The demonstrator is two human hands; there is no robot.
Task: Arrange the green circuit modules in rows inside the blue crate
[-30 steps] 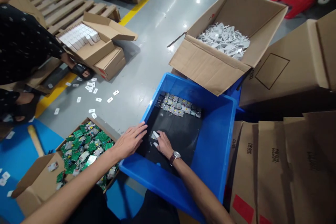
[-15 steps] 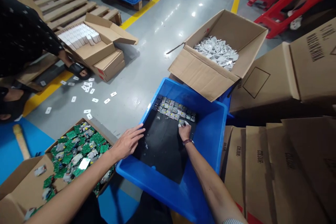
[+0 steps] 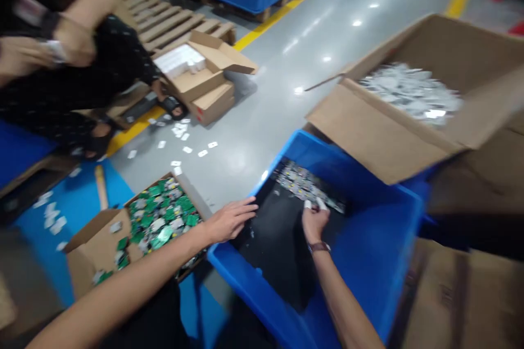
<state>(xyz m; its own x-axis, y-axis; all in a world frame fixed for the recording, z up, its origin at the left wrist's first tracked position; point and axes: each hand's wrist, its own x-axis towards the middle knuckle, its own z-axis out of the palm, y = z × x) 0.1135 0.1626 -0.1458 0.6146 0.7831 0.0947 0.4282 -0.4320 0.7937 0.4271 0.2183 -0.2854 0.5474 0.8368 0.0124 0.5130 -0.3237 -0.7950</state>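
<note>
My left hand [image 3: 232, 220] lies with its fingers stretched out over the left rim of a blue plastic tub [image 3: 241, 278]. Inside the tub, my right hand [image 3: 315, 222] pinches a small grey-topped circuit board at the near edge of the laid rows; blur and white fingertip covers partly hide it. Those rows of circuit boards [image 3: 301, 182] lie side by side at the far end of a black sheet [image 3: 274, 240] on the tub's floor. Left of the tub, a cardboard box [image 3: 92, 245] holds a jumbled heap of green circuit boards [image 3: 164, 212].
A tilted carton [image 3: 380, 125] of grey-white plastic parts [image 3: 413, 92] stands beyond the tub. Brown cartons [image 3: 454, 294] line the right side. At left, a co-worker's hands [image 3: 73, 41] hold something white. Small white pieces [image 3: 180, 130] lie scattered on the floor near a box of white packs [image 3: 180, 60].
The view has swung left, bringing the co-worker's hands into sight. My right hand went from the middle of the black sheet to the rows of boards. My left hand stays on the rim.
</note>
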